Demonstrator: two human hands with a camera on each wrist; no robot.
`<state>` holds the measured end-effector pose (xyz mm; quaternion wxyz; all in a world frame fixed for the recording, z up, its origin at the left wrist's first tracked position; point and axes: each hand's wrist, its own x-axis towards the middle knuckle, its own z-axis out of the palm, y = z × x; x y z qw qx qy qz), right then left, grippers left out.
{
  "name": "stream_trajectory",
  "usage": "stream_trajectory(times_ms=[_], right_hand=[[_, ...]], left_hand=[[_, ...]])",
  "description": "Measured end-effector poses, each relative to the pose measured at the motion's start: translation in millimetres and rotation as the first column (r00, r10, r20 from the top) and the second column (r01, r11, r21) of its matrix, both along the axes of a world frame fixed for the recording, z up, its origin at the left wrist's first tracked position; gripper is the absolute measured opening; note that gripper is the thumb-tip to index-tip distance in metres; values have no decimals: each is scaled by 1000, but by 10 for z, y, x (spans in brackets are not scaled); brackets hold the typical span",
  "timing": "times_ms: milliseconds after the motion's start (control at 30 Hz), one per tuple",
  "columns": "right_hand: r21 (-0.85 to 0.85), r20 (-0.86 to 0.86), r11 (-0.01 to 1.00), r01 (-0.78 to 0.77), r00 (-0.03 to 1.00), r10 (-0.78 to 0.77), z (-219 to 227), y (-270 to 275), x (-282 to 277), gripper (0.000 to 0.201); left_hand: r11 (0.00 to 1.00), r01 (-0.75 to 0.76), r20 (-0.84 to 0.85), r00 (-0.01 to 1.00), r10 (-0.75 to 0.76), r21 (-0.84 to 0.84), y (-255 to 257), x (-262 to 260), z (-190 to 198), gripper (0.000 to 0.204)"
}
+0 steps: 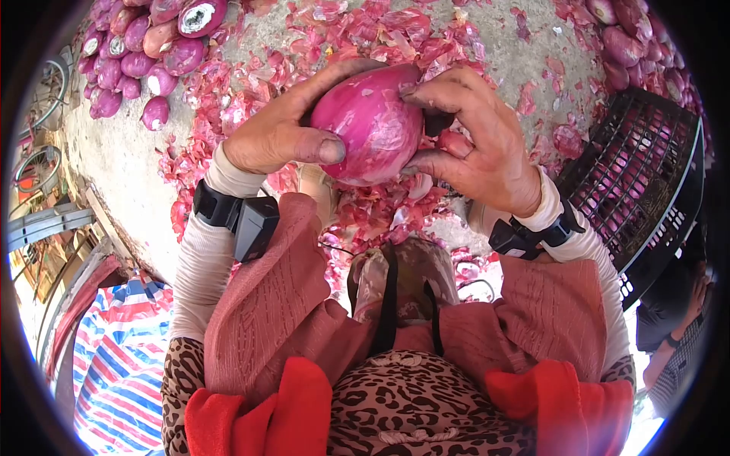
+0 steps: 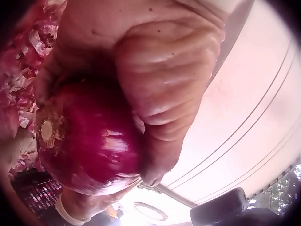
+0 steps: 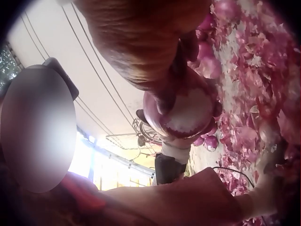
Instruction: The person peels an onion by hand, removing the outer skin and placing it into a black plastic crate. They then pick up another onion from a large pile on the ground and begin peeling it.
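Note:
A large purple-red onion (image 1: 369, 125) is held up between both hands in the head view. The left hand (image 1: 285, 125) grips its left side, thumb in front and fingers behind. At its right side the right hand (image 1: 483, 133) pinches with thumb and fingertips; something dark and a small reddish piece (image 1: 455, 144) show between those fingers. In the left wrist view the onion (image 2: 94, 141) shows its root end, with the left hand (image 2: 160, 70) around it. The right wrist view shows a pale cut end on the onion (image 3: 188, 110), beside the right hand (image 3: 136, 42).
Loose red skins (image 1: 403, 34) cover the concrete ground ahead. Onions are piled at the upper left (image 1: 137, 61) and upper right (image 1: 627, 42). A black crate (image 1: 646, 178) holding onions stands at the right. A striped sheet (image 1: 125, 349) lies at the lower left; another person's arm (image 1: 665, 365) is lower right.

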<state>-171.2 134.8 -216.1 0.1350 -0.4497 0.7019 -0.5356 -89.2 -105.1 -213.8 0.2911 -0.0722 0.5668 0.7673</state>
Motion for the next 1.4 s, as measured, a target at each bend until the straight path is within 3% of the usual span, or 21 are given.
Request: stream_trajectory(times_ms=[167, 233, 267, 333, 533, 733, 800, 900, 1367, 1400], right_hand=[[-25, -60, 999, -34, 998, 32, -41, 9, -4, 62], [-34, -66, 999, -41, 997, 39, -26, -2, 5, 62], [-27, 33, 999, -37, 999, 38, -2, -8, 11, 60], [-19, 130, 999, -34, 991, 36, 49, -8, -14, 58], [62, 160, 988, -143, 978, 131, 52, 25, -85, 50], [-26, 79, 993, -116, 990, 117, -1, 13, -57, 44], [26, 269, 999, -18, 963, 11, 40, 20, -2, 44], [37, 166, 995, -96, 982, 88, 57, 32, -104, 47], [-59, 124, 994, -94, 987, 100, -58, 11, -75, 36], [-75, 87, 991, -115, 989, 121, -66, 17, -81, 34]], left_hand=[[1000, 3, 26, 1000, -3, -21, 7, -23, 58, 106], [997, 41, 45, 998, -38, -68, -12, -46, 67, 123], [997, 40, 46, 998, -37, -67, -11, -39, 68, 123], [999, 25, 8, 1000, -25, -44, -2, -17, 63, 101], [995, 71, -12, 997, -72, -64, 12, -14, 14, 96], [995, 67, -38, 997, -70, -75, 14, -19, 15, 94], [995, 69, -31, 997, -71, -69, 27, -26, 56, 94], [994, 83, -34, 996, -86, -72, 22, -38, 61, 96], [997, 77, 20, 997, -76, -30, 10, -14, 42, 99], [997, 68, 70, 995, -66, -23, 9, -12, 44, 109]])
